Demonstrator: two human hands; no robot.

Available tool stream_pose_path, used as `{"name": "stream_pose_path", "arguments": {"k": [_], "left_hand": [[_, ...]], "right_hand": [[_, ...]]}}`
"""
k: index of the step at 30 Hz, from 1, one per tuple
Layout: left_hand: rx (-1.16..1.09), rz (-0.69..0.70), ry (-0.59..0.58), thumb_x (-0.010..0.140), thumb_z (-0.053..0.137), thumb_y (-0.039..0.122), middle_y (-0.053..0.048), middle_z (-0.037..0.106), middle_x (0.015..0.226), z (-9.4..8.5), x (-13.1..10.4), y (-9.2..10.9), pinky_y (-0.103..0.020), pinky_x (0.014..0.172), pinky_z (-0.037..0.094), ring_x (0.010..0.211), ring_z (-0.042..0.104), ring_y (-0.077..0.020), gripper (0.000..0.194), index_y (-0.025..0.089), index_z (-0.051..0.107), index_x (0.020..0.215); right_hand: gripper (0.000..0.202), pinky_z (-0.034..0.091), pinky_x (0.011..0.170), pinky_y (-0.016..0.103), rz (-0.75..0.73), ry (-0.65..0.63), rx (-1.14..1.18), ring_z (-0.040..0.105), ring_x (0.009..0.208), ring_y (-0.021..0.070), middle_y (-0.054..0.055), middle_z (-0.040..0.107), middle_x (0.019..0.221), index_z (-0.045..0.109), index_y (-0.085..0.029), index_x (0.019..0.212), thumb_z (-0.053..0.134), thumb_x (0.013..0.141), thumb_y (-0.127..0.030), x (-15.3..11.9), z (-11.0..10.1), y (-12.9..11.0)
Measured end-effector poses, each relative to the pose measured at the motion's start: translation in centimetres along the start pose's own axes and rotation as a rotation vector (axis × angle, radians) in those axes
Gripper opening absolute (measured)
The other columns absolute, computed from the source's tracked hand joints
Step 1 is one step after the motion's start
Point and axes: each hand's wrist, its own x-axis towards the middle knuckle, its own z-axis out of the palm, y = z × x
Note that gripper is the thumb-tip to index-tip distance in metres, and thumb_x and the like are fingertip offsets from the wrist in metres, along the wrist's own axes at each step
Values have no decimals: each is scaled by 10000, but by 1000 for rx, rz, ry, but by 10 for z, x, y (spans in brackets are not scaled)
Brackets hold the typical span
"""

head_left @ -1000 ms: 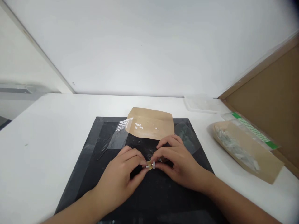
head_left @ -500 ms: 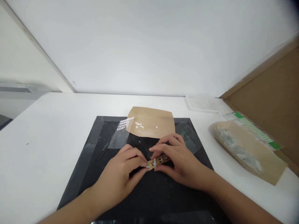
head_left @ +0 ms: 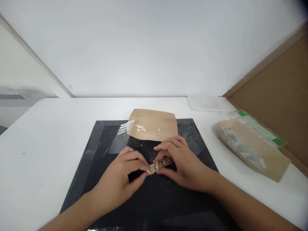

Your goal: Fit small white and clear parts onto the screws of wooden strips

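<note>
A narrow tan strip (head_left: 152, 169) with several shiny round metal studs lies low over the black mat, its right part hidden beneath my right hand (head_left: 185, 163). The thumb and a finger of that hand grip the strip by its edges. A small translucent bar (head_left: 157, 166) stands across the strip beside the right thumb tip. My left hand (head_left: 121, 173) is closed in a pinch at the strip's left end, with a tiny white piece (head_left: 148, 171) between thumb and fingertips. Whether these fingers also press on the strip I cannot tell.
Behind the hands, a brown paper sheet (head_left: 154, 117) carries small white bits. A clear sheet with white labels (head_left: 124, 127) overlaps the black mat (head_left: 106, 195). To the right lie a brown paper holder (head_left: 271, 166) of clear pieces, a green-marked packet (head_left: 260, 126) and a clear tray (head_left: 204, 104).
The whole view has shifted slightly. The tiny white piece in my left fingers now sits more tilted at the strip's end. My right hand keeps its grip.
</note>
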Motion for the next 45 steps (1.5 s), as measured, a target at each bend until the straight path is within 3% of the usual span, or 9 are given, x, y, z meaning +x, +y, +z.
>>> {"name": "stream_pose_path", "arguments": {"k": [9, 20, 32, 38, 45], "left_hand": [[47, 10, -46, 988, 627, 131, -4, 726, 1051, -1, -2, -5, -379, 923, 488, 1031, 600, -214, 196, 286, 730, 1047], [37, -11, 1, 1007, 642, 157, 7, 734, 1033, 3, -1, -5, -362, 918, 492, 1021, 609, -200, 157, 286, 729, 1028], [82, 4, -37, 1021, 631, 190, -13, 726, 1071, 2, -2, -5, -384, 930, 503, 1052, 608, -218, 132, 285, 711, 1066], [97, 19, -25, 928, 770, 245, -26, 709, 1098, 3, -4, -5, -387, 910, 532, 1069, 596, -238, 189, 270, 682, 1093], [89, 11, 10, 973, 696, 190, -15, 713, 1053, 7, -6, -7, -382, 902, 528, 1045, 597, -228, 112, 266, 670, 1051]], "right_hand": [[572, 235, 1139, 455, -2, -9, 13, 631, 1246, 243, 9, 801, 1058, 483, -228, 1407, 793, 929, -282, 2, -2, -3], [655, 231, 1131, 411, -11, 3, 15, 614, 1238, 224, -20, 799, 1056, 456, -250, 1448, 816, 900, -244, 0, -1, -2], [578, 244, 1113, 406, -27, 2, -7, 599, 1242, 215, -22, 802, 1051, 484, -249, 1433, 778, 936, -272, 0, 0, -1], [470, 250, 1129, 432, -75, -15, -60, 555, 1318, 224, -14, 783, 1133, 542, -269, 1382, 744, 958, -271, -2, 0, -1], [404, 302, 1165, 472, -165, -36, -147, 490, 1419, 267, 37, 736, 1245, 628, -263, 1272, 786, 908, -340, -2, -23, -4]]}}
